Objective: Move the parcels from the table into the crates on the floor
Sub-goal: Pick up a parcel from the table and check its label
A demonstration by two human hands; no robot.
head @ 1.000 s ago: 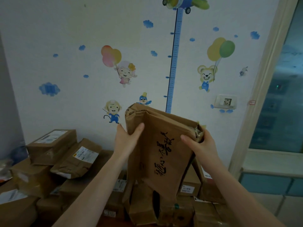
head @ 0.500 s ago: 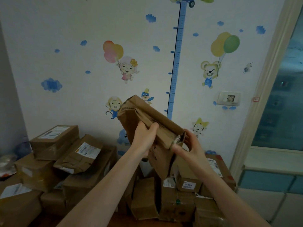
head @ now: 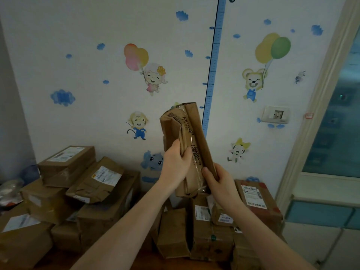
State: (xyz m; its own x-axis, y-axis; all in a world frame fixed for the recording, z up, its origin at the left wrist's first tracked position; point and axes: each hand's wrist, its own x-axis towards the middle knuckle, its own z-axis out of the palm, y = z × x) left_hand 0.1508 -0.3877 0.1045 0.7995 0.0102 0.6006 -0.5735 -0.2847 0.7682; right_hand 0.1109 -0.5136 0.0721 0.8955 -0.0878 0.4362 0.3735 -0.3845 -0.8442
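Crumpled brown parcel (head: 187,149) held up on end in mid-air, above the parcel pile (head: 109,193) on the table, my left hand (head: 176,165) wrapped round its left side, my right hand (head: 220,183) gripping its lower right edge, cartoon-sticker wall (head: 81,61) behind, glass door far right.

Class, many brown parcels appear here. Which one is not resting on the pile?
The crumpled paper parcel, gripped upright before the wall by the left hand and right hand. The other parcels all lie stacked below.
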